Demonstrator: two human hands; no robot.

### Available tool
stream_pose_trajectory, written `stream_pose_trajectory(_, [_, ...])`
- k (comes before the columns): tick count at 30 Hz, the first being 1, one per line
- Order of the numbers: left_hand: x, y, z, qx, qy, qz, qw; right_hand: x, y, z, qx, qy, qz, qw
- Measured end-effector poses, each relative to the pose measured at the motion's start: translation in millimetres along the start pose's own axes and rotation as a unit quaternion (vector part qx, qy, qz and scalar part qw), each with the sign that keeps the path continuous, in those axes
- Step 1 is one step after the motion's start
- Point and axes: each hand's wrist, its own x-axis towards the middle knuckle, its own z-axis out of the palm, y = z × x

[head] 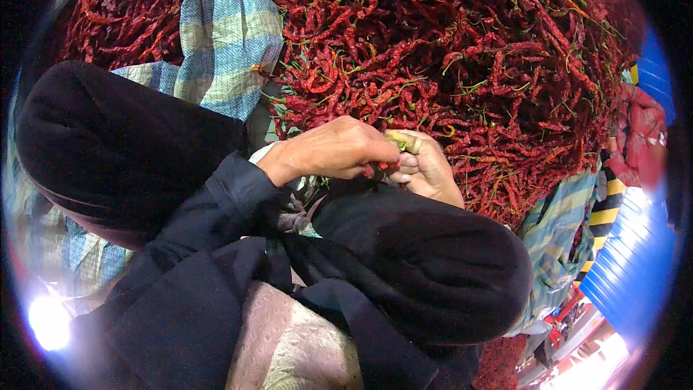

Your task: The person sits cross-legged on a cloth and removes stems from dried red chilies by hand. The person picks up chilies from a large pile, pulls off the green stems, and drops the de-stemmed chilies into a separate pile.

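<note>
Above my lap, my left hand (pixel 341 146) and my right hand (pixel 430 168) meet with fingers bent inward. Between them is a red chili pepper (pixel 389 165), mostly hidden by the fingers of both hands. A small green stem piece (pixel 401 144) shows by my right thumb, which has a yellowish covering (pixel 406 140) on it. Just beyond the hands rises a large heap of wrinkled red chili peppers (pixel 460 54), many with green stems.
A striped blue and cream woven sack (pixel 230 32) separates the big heap from a second chili pile (pixel 130 11). My dark-clothed knees (pixel 422 260) flank the hands. At the right are striped sacking (pixel 560 227), a yellow-black striped edge (pixel 605 211) and a blue ribbed surface (pixel 631 260).
</note>
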Motion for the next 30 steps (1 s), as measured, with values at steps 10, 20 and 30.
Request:
stream_pose_trajectory(10, [-11.3, -12.7, -21.1, -0.354, 0.406, -0.326, 0.777, 16.7, 9.7, -25.0, -0.509, 0.015, -0.332, 0.794])
stream_pose_trajectory(20, [-10.1, -29.3, -13.2, -0.51, 0.346, -0.348, 0.707, 104.5, -51.8, 18.0, -0.429, 0.275, -0.427, 0.747])
stream_pose_trajectory(30, [0.8, -25.8, -9.3, -0.674, 0.307, -0.308, 0.598, 40.5, 5.0, 17.6, -0.529, 0.086, -0.68, 0.5])
